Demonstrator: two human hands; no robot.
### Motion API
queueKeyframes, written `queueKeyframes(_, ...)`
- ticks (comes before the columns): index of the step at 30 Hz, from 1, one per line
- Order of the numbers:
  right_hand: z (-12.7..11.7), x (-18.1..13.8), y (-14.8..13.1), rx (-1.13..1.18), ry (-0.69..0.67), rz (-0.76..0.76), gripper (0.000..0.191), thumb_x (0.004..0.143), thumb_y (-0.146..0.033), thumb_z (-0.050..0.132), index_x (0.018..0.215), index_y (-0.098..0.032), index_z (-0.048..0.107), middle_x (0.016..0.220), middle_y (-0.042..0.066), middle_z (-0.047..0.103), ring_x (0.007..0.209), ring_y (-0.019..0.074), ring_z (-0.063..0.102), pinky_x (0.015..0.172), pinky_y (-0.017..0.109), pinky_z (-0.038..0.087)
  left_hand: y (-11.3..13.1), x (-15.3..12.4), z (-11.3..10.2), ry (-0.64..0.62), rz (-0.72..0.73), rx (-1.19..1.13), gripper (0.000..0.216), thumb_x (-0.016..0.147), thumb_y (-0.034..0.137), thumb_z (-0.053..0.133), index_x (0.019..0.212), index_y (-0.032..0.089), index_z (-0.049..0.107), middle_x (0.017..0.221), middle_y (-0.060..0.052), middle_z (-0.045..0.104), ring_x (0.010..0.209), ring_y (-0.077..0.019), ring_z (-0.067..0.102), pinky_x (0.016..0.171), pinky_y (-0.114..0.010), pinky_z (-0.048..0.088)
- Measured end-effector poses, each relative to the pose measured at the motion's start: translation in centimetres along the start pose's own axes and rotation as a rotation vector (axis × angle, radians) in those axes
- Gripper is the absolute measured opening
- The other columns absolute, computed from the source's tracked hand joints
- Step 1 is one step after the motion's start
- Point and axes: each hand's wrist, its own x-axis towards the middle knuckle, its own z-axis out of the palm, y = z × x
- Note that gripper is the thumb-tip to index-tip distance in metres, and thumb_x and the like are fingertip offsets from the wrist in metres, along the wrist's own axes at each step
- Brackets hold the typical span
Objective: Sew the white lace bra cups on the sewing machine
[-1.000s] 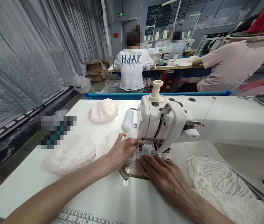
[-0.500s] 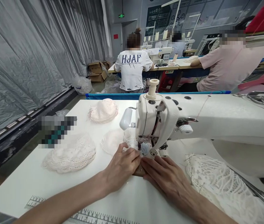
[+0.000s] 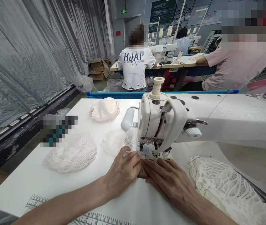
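Note:
My left hand (image 3: pixel 123 172) lies on the white table (image 3: pixel 29 184) just in front of the needle of a white sewing machine (image 3: pixel 170 122), fingers curled down onto a small piece of white lace (image 3: pixel 133 147). My right hand (image 3: pixel 168 181) rests flat beside it, fingertips touching the left hand's, pressing the same lace and a brown patch underneath. The lace runs back under the presser foot (image 3: pixel 144 150). What lies under my palms is hidden.
Two heaps of white lace (image 3: pixel 70 154) and a pinkish one (image 3: pixel 104 109) lie on the table to the left; a large lace pile (image 3: pixel 227 187) sits right. A printed ruler (image 3: pixel 88 215) marks the front edge. Several people sew at tables behind; plastic sheeting hangs left.
Both hands have slid back toward me along the table, drawing together in front of the needle. The brown patch, plainly seen earlier, is now mostly covered.

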Motion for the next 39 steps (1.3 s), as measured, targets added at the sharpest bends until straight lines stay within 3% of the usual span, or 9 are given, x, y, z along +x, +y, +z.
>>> queueKeyframes(6,0.0,0.1,-0.1,-0.008,0.0,0.01,0.026,0.095,-0.015,0.036,0.088,-0.015,0.061,0.1,0.008,0.066,0.076,0.0189,0.053,0.065,0.033,0.033,0.0,-0.1,0.1,-0.012,-0.001,0.017,0.018,0.089,0.004,0.043,0.093,0.012,0.058,0.091,-0.004,0.066,0.093,-0.0148,0.058,0.088,-0.037,0.038)
queueKeyframes(22,0.0,0.5,0.1,-0.036,0.051,0.045,0.028,0.096,-0.019,0.033,0.097,-0.016,0.061,0.101,0.007,0.067,0.077,0.0194,0.056,0.067,0.033,0.035,-1.7,-0.1,0.8,-0.058,-0.024,0.058,0.03,0.09,0.003,0.031,0.112,0.013,0.049,0.116,-0.009,0.06,0.114,-0.0164,0.05,0.102,-0.042,0.024)
queueKeyframes(26,0.2,0.5,0.5,-0.03,0.053,0.015,0.028,0.095,-0.019,0.034,0.099,-0.017,0.061,0.101,0.007,0.067,0.078,0.0194,0.058,0.069,0.034,0.036,-2.7,-0.2,0.6,-0.072,-0.029,0.035,0.03,0.09,0.005,0.034,0.112,0.016,0.049,0.117,-0.007,0.059,0.11,-0.0153,0.053,0.103,-0.042,0.022)
queueKeyframes(31,-0.4,1.4,0.9,0.069,0.021,-0.053,0.028,0.096,-0.023,0.034,0.096,-0.02,0.062,0.092,0.006,0.069,0.077,0.0177,0.06,0.07,0.032,0.039,-6.7,-1.4,-1.5,-0.103,-0.162,0.097,0.02,0.083,0.016,0.053,0.103,0.017,0.054,0.105,-0.006,0.064,0.097,-0.0177,0.058,0.096,-0.044,0.024)
queueKeyframes(34,-1.7,2.1,0.3,0.126,-0.061,-0.148,0.028,0.096,-0.023,0.033,0.096,-0.02,0.061,0.087,0.005,0.068,0.074,0.0167,0.06,0.07,0.031,0.04,-8.5,-2.8,-2.7,-0.16,-0.191,0.153,0.014,0.08,0.009,0.05,0.088,0.017,0.059,0.091,-0.003,0.065,0.086,-0.016,0.059,0.093,-0.043,0.024)
queueKeyframes(39,-3.1,3.8,-1.6,0.119,-0.121,-0.265,0.026,0.096,-0.023,0.035,0.092,-0.02,0.06,0.086,0.006,0.065,0.075,0.0168,0.058,0.068,0.031,0.041,-8.0,-4.1,-2.5,-0.134,-0.193,0.197,0.029,0.075,-0.008,0.037,0.075,0.015,0.056,0.079,0.0,0.062,0.075,-0.012,0.057,0.088,-0.038,0.028)
